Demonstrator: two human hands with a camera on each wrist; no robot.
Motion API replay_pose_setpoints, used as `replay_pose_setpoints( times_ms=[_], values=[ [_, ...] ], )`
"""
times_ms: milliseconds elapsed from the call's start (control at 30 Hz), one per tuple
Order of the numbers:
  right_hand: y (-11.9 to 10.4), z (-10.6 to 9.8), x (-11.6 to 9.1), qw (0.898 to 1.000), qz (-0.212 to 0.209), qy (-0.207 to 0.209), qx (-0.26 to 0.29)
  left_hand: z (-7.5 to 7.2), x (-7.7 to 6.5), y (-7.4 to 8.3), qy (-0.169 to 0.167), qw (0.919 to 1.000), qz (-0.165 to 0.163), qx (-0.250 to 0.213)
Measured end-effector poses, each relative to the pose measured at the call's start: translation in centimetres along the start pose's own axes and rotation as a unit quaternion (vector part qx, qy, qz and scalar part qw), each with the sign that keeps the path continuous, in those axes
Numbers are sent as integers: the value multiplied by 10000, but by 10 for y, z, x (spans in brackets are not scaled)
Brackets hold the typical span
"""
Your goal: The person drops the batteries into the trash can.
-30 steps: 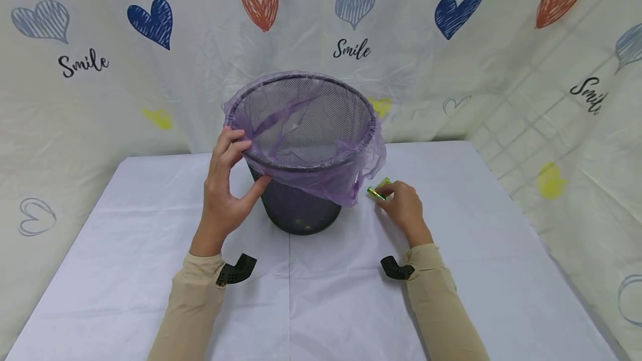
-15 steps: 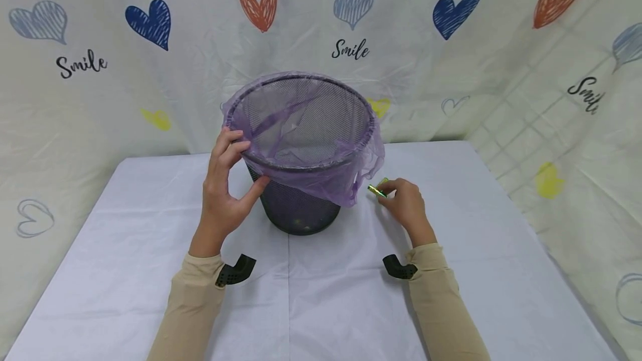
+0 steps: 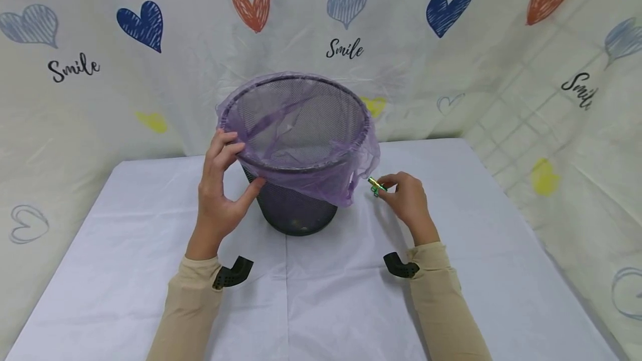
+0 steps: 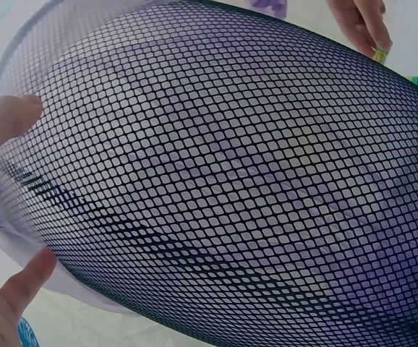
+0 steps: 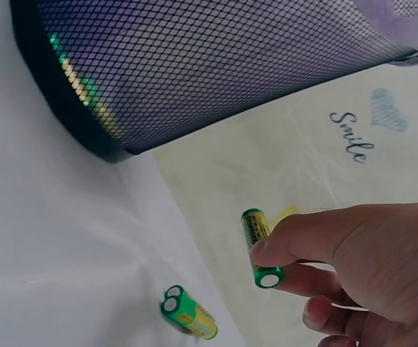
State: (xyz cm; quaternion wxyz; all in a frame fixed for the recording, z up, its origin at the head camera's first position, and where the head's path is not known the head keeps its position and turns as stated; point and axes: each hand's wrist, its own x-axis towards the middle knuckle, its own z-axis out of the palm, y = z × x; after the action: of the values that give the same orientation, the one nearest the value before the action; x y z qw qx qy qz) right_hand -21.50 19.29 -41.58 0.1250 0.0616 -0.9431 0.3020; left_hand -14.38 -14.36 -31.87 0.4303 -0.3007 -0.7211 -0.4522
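"how far along are you?"

"partway, i'd judge: green-and-gold shapes show through the mesh low in the bin, likely batteries already inside. my right hand pinches one battery between thumb and fingers, outside the bin, and two more batteries lie side by side on the white cloth, so those three seem left."

"and your left?"

"my left hand grips the rim, fingers hooked over, thumb below."

"how's the stuff?"

"smooth, slim cylinders with flat pale ends; black wire mesh flaring upward; thin purple liner, crinkled, folded over the rim."
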Motion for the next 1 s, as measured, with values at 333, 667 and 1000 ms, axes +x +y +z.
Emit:
replay_pose_setpoints(
  times_ms=[333,667,1000],
  values=[
    [-12,-15,0,9973,-453,581,37,-1,0,0,67,10000,-49,-21],
    [-25,-27,-2,9918,-641,1083,202,0,0,1,43,9999,-123,24],
    [-34,-40,-9,9840,-831,1522,414,2,-1,1,-6,9999,-158,60]
  ],
)
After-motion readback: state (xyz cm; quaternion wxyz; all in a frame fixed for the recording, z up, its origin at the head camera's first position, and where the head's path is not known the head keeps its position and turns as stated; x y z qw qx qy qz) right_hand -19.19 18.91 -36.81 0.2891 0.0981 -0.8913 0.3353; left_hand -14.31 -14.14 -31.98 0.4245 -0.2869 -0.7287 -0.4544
